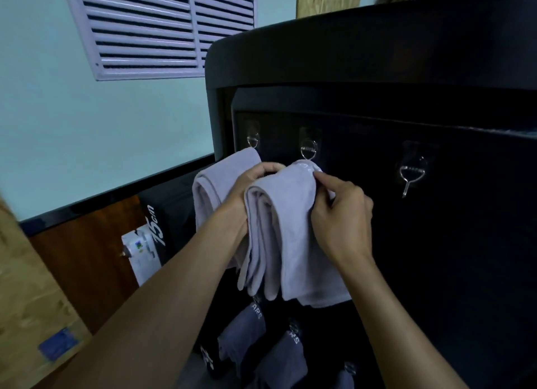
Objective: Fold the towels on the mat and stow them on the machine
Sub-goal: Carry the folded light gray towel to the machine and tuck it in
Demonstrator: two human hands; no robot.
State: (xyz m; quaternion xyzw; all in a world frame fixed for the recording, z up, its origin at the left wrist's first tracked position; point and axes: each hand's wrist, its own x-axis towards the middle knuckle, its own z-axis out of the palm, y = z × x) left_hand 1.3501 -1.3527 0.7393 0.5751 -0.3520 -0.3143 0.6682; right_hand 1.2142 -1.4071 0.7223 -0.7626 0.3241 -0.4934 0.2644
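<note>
Folded towel (290, 229): lilac, draped at machine (406, 69) front panel, top fold under middle hook (308, 150). Left hand (255, 182) grip clamped on top fold; right hand (340, 211) pinching same fold, likely to hang it. Second towel (215, 185): hung at left hook (252, 141).

- Folded towel (286, 229): soft, matt, pale lilac cloth with a fine nap.
- Second towel (215, 182) at its nine o'clock: same matt cloth.
- Machine (436, 243): dark, matt panel.
- Hooks (409, 175): shiny bare metal wire on clear glossy pads.
- Louvred vent (151, 31), eleven o'clock: smooth painted slats.
- Board (32, 295), eight o'clock: rough, flecked wood.
</note>
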